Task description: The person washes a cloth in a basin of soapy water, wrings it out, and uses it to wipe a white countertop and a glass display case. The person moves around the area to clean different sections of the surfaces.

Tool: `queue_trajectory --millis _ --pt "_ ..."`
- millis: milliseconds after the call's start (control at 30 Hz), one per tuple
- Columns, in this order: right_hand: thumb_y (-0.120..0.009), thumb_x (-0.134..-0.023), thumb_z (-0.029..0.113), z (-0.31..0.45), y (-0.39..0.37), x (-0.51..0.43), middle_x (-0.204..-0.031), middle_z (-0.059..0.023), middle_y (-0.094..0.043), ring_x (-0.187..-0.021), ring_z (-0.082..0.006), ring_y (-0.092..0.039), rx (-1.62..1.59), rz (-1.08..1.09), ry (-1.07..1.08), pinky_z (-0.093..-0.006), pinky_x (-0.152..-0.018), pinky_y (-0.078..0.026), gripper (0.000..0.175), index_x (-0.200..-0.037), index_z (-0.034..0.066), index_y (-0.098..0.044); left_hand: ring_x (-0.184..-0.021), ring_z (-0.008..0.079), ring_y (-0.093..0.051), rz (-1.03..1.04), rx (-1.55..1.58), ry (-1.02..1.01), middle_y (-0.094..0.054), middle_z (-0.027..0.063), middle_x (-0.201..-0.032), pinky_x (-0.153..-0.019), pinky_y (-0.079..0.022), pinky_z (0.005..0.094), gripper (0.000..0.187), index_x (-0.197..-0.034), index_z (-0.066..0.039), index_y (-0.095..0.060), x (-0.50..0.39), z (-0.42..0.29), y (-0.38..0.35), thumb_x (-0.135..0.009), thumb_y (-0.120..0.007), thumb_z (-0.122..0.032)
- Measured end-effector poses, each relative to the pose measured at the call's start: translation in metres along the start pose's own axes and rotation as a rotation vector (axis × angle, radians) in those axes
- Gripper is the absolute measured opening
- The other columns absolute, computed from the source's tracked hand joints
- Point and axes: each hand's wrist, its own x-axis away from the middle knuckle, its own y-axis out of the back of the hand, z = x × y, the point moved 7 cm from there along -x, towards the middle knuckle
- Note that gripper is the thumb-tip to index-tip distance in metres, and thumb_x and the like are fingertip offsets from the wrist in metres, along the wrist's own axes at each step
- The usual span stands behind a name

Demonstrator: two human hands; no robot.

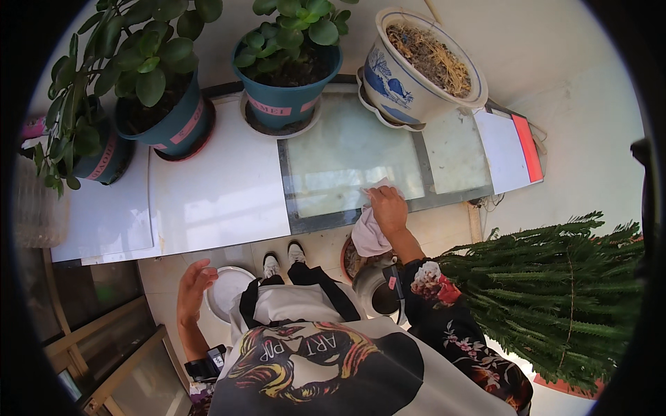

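Observation:
My right hand point(390, 210) grips a crumpled pale pink cloth point(370, 234). Part of the cloth is pressed against the glass top point(354, 151) near its front edge, and the rest hangs over that edge. My left hand point(196, 291) is raised at the left, in front of the white-covered part of the table point(218, 171), with loosely bent fingers and nothing in it. Behind the cloth, at the back of the glass, stands a blue-and-white ceramic pot point(387, 86) with dry plant matter, tilted in the view on a scalloped saucer point(372, 106).
Green potted plants in teal pots point(286, 99) line the back left. A spiny green plant point(546, 296) spreads at the right. Below lie a round white lidded or basin-like container point(229, 291) and a metal pot point(377, 291). A framed cabinet point(119, 333) stands left.

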Motion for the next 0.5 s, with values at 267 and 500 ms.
queue_trajectory --millis 267,500 --pt "-0.058 -0.072 0.014 -0.02 -0.004 -0.017 -0.076 -0.0069 -0.061 -0.074 -0.0256 -0.059 -0.003 0.037 -0.121 -0.037 -0.064 -0.049 0.008 -0.075 0.0104 -0.065 -0.089 0.0164 -0.056 -0.02 -0.031 0.015 -0.058 0.0085 -0.096 -0.079 -0.042 0.0283 0.039 -0.116 0.0 -0.047 -0.001 -0.002 0.0 -0.085 -0.049 -0.023" --pt "-0.058 -0.072 0.013 -0.035 -0.003 -0.026 -0.078 -0.0066 -0.062 -0.075 -0.0254 -0.059 0.041 0.06 -0.278 -0.0367 -0.064 -0.049 0.007 -0.074 0.011 -0.064 -0.088 0.0166 -0.056 0.024 -0.04 0.009 -0.058 0.0082 -0.096 -0.08 -0.041 0.0282 0.038 -0.115 0.0 -0.048 -0.004 -0.007 -0.009 -0.085 -0.048 -0.023"
